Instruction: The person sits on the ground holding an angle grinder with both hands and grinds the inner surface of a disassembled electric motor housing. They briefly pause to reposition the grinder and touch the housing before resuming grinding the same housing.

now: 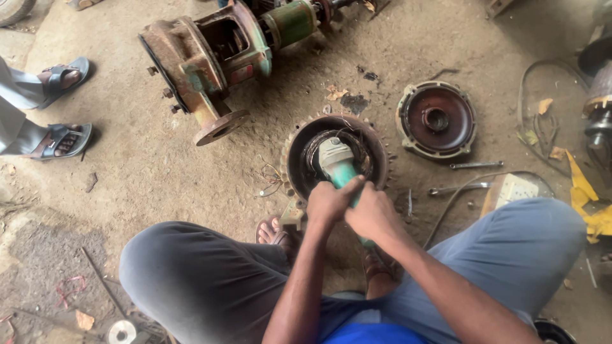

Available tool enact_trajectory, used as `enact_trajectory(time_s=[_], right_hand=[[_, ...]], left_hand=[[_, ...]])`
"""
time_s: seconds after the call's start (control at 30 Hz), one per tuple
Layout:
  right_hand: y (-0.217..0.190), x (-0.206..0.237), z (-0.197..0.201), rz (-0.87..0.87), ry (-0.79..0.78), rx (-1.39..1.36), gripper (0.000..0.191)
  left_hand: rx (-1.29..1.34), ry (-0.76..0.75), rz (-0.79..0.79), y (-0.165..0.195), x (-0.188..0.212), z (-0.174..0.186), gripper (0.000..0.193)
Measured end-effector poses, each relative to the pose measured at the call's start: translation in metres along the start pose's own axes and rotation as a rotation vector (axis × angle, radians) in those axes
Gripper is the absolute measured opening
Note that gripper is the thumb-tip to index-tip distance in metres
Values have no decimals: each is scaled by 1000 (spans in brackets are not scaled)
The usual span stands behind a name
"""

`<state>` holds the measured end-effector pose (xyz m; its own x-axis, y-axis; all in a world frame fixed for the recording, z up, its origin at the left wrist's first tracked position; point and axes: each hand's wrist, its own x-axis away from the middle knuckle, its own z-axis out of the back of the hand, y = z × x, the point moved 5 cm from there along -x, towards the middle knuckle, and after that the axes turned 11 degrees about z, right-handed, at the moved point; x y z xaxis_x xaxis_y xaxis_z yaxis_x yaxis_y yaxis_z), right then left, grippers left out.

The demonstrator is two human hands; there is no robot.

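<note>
I squat over a round finned motor housing that stands open end up on the dirt floor, with copper windings showing inside. My left hand and my right hand both grip the body of a green angle grinder. The grinder's grey head points down into the housing's opening, against the windings. Loose wires trail out at the housing's left side.
A rusty pump casing with a green motor lies at the back. A round end cover sits to the right, with two spanners near it. Another person's sandalled feet stand at the left. A cable runs by my right knee.
</note>
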<state>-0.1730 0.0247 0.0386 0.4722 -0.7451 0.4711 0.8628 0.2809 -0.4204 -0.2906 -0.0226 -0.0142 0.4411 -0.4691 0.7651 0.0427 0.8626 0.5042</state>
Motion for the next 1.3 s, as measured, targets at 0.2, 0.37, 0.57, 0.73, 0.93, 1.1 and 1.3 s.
enact_trajectory(time_s=[0.2,0.37,0.57,0.73,0.93,1.1,1.3], right_hand=[[-1,7,2,6,-24,-5,73],[-5,11,4,-23,-67,12,74],[-9,12,3,-36,-72,0,70],[-11,8,1,5,-55,10,68],[-10,6,2,-7,-58,17,72],[-12,8,10,-37,-62,0,72],[-5,9,15,-96,-53,-44,72]], left_hand=[[10,9,3,-4,4,-4,88],[57,-20,19,-7,5,-5,86],[48,-8,11,-11,3,-2,88],[27,-3,11,-12,-2,-1,89],[27,-16,30,-10,-3,-1,89],[-3,3,62,-5,-2,-2,91],[-7,21,15,3,0,-4,90]])
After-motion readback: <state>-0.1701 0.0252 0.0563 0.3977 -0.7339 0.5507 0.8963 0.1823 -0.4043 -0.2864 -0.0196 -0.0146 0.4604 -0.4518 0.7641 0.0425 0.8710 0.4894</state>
